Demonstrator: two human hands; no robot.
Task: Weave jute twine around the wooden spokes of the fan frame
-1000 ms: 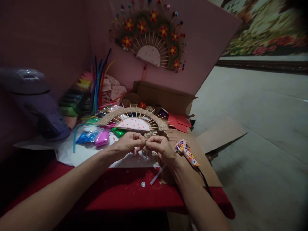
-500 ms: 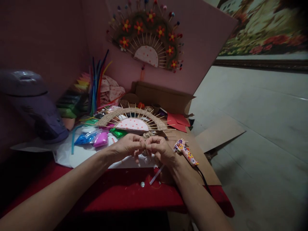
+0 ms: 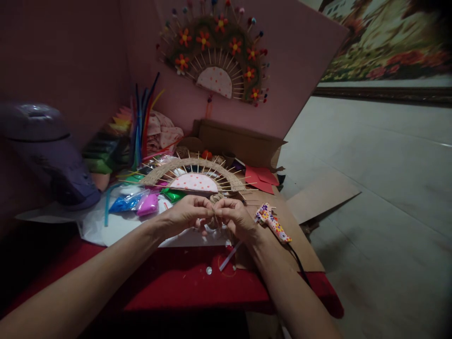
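My left hand (image 3: 192, 213) and my right hand (image 3: 233, 216) meet fingertip to fingertip above the table's front part. Both are closed in a pinch on what looks like a thin strand of jute twine, mostly covered by the fingers. Right behind them lies a ball of jute twine (image 3: 216, 198), partly hidden. Beyond it stands a half-round fan frame (image 3: 173, 165) of sticks with a woven twine band. At its centre is a white half-disc with orange-pink dots (image 3: 194, 183).
A flower-patterned glue gun (image 3: 273, 222) lies on cardboard (image 3: 296, 249) at right, with a glue stick (image 3: 229, 257) near my right wrist. Plastic packets (image 3: 147, 203) and a purple container (image 3: 52, 160) are at left. A finished flowered fan (image 3: 221, 42) hangs behind.
My hands have barely moved; their fingers shift slightly at the pinch, and the left hand's lower fingers have curled in a little. Everything else stays in place.
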